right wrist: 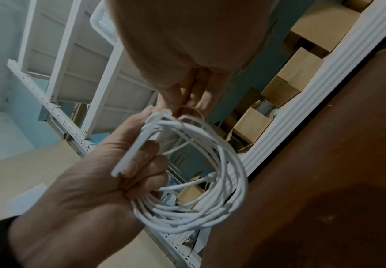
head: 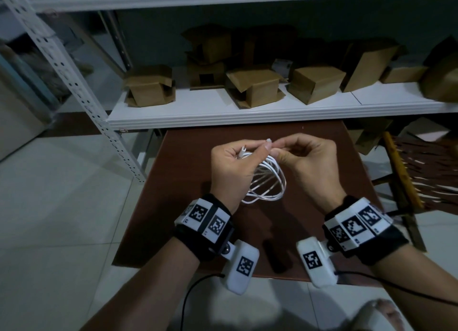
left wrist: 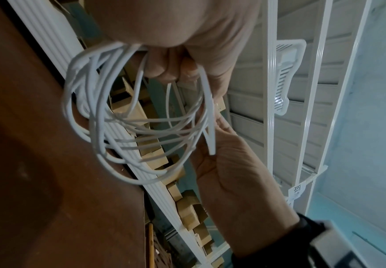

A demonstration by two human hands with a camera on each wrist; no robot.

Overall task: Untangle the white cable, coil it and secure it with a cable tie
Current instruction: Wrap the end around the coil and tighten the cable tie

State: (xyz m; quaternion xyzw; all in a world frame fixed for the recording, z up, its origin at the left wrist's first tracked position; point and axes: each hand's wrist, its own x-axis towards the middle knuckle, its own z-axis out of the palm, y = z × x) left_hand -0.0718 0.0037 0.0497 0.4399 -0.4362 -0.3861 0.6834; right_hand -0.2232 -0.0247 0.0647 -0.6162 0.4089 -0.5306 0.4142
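The white cable (head: 270, 179) is wound into a loose coil of several loops and hangs above the brown table (head: 188, 234). My left hand (head: 257, 150) grips the top of the coil (right wrist: 210, 190) with its fingers curled round the strands. A flat white cable tie (left wrist: 208, 117) runs over the bundle beside the left fingers (right wrist: 141, 163); its strip (right wrist: 130, 157) lies along them. My right hand (head: 280, 145) pinches the tie's thin end close to the left thumb. Where the tie passes round the strands is hidden by the fingers.
A white shelf (head: 247, 115) with several cardboard boxes (head: 252, 85) stands just behind the table. Its perforated upright (head: 81, 95) slants down at the left. A wooden slatted frame (head: 409, 182) stands at the table's right side. Pale floor tiles (head: 62, 194) surround the table.
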